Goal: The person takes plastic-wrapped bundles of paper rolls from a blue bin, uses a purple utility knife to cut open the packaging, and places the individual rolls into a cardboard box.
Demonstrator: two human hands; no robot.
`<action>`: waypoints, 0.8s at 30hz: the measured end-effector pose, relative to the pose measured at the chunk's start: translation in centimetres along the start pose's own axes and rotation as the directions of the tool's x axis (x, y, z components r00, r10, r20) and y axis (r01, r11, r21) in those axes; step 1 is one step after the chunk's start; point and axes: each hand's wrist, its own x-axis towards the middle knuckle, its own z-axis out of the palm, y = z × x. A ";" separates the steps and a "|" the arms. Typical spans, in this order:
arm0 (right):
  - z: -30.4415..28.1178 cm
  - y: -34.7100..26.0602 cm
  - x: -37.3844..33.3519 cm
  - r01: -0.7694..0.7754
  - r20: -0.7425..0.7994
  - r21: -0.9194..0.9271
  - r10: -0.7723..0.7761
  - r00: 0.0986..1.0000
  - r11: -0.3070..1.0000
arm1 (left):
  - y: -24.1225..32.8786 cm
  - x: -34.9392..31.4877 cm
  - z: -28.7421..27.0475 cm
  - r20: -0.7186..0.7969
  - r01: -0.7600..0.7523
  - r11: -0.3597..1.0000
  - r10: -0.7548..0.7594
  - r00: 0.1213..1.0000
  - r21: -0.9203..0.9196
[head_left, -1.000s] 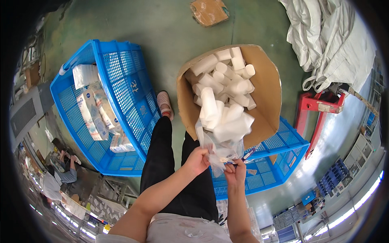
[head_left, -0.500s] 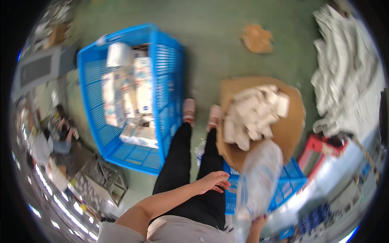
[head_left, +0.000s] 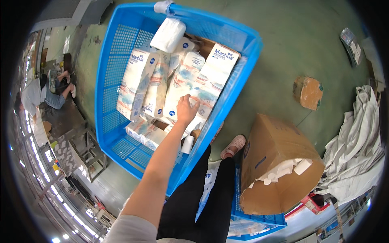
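My left hand (head_left: pixel 188 109) reaches down into a large blue plastic basket (head_left: pixel 104 77). Its fingers are apart and rest on a long printed paper pack (head_left: pixel 184 83), white with blue and reddish patterns. Beside that pack lie another tall pack (head_left: pixel 221 60) on the right and one (head_left: pixel 135 81) at the left wall. A plain white wrapped bundle (head_left: pixel 168 35) sits on top at the far end. Below my wrist shows a small white roll (head_left: pixel 187 144). My right hand is not in view.
Right of my legs, a cardboard box (head_left: pixel 269 150) with several white rolls (head_left: pixel 283 170) rests tilted on a second blue basket (head_left: pixel 259 220). White cloth (head_left: pixel 356 141) is heaped at the far right. A flattened brown cardboard piece (head_left: pixel 311 94) lies on the floor. A person (head_left: pixel 52 89) sits at far left.
My view has turned left toward the large basket. My left hand has moved from before my body into it. My right hand and the clear plastic bag it held have left the view.
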 end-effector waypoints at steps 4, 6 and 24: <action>2.1 -6.8 -0.4 -0.066 -0.021 -0.020 0.065 0.998 0.998 | -5.5 6.6 5.5 0.490 0.563 0.789 -0.400 0.774 -0.246; 3.7 -9.8 -0.3 -0.164 -0.087 0.051 0.168 0.982 0.985 | -5.5 8.5 4.9 0.720 0.618 0.706 -0.223 0.657 -0.346; 27.8 -42.2 -3.1 0.446 0.568 0.284 -0.523 0.635 0.849 | -4.6 -3.0 -15.9 0.859 0.871 0.140 -0.149 0.489 -0.472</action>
